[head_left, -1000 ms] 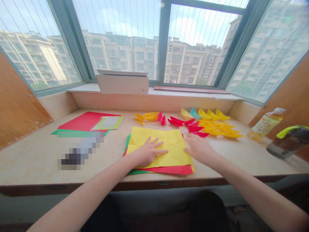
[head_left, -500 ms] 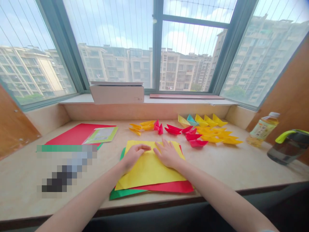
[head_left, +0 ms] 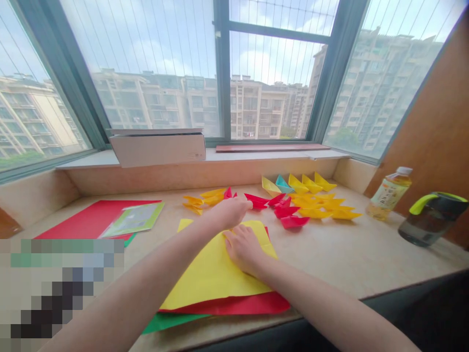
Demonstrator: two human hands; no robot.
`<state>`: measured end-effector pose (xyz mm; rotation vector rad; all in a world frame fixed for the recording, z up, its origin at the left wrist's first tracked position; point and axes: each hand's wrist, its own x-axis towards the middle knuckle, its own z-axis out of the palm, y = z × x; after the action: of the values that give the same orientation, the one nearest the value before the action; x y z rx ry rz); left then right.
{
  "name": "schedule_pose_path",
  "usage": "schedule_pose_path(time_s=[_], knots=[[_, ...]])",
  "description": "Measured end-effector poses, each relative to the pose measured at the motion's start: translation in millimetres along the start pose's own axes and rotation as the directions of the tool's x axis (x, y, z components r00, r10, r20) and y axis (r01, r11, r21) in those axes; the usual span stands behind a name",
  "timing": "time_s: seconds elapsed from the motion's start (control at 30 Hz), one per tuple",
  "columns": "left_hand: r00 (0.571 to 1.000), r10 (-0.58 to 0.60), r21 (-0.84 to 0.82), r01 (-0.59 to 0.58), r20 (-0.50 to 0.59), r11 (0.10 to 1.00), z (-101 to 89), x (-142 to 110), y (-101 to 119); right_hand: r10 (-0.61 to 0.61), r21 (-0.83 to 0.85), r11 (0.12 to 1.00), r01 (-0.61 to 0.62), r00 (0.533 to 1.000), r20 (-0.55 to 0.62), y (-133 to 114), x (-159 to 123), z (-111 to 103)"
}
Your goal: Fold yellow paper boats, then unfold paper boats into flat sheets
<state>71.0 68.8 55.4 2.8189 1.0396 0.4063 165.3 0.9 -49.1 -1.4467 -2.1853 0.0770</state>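
Observation:
A yellow paper sheet point(head_left: 205, 274) lies on top of a red sheet point(head_left: 249, 304) and a green sheet point(head_left: 176, 321) in front of me. My right hand point(head_left: 245, 248) rests on the yellow sheet near its far edge, fingers stretched out. Reaching across above that edge, my left hand point(head_left: 234, 211) has its fingers curled together close to the red folded paper boats point(head_left: 258, 201). What those fingers hold, if anything, is hidden. A red folded piece point(head_left: 228, 192) stands just behind the left hand, with yellow folded pieces point(head_left: 213, 196) to its left.
Yellow paper boats point(head_left: 322, 205) and a blue one point(head_left: 284, 184) stand at the back right. A tea bottle point(head_left: 389, 194) and a dark cup point(head_left: 427, 220) are farther right. More red paper point(head_left: 80, 217) and a clear packet point(head_left: 135, 219) lie left; a white box point(head_left: 159, 149) sits on the sill.
My left hand has lifted off the yellow sheet and moved right and forward, past my right hand's fingertips toward the red boats. My right hand stays on the sheet. The view has turned slightly right.

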Motion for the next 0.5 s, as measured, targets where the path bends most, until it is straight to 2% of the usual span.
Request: schedule_pose_path(time_s=[0.07,0.17,0.2,0.27,0.3,0.33,0.4,0.43,0.5], knots=[[0.999,-0.025,-0.002,0.024,-0.026,1.000,20.0,-8.3,1.9,0.026,0.047,0.999,-0.025,1.000,-0.018,5.4,2.2,2.4],[0.992,-0.072,-0.024,0.069,-0.106,0.997,50.1,-33.7,-5.4,0.109,0.124,0.987,-0.102,0.993,-0.053,16.9,7.9,7.0],[0.984,-0.094,-0.046,0.087,-0.153,0.995,58.4,-41.7,-8.7,0.146,0.147,0.980,-0.135,0.987,-0.066,21.3,10.4,7.8],[0.937,-0.123,-0.183,0.064,-0.328,0.981,70.1,-53.1,-12.9,0.222,0.175,0.963,-0.203,0.971,-0.092,31.1,16.7,6.0],[0.924,-0.123,-0.202,0.052,-0.361,0.978,73.5,-56.2,-12.9,0.254,0.178,0.956,-0.233,0.962,-0.103,36.9,20.7,2.7],[0.924,-0.112,-0.207,0.036,-0.366,0.978,75.4,-57.8,-11.5,0.282,0.170,0.950,-0.261,0.953,-0.113,43.3,25.6,-2.5],[0.955,-0.036,-0.202,-0.026,-0.295,0.979,76.3,-57.9,-5.7,0.324,0.122,0.943,-0.309,0.937,-0.133,58.7,38.1,-18.3],[0.971,0.040,-0.211,-0.092,-0.236,0.973,76.2,-57.0,-2.3,0.336,0.081,0.941,-0.327,0.930,-0.148,67.4,45.8,-28.2],[0.969,0.207,-0.250,-0.236,-0.136,0.939,77.3,-55.0,2.9,0.343,-0.031,0.935,-0.353,0.922,-0.177,85.2,62.3,-49.3]])
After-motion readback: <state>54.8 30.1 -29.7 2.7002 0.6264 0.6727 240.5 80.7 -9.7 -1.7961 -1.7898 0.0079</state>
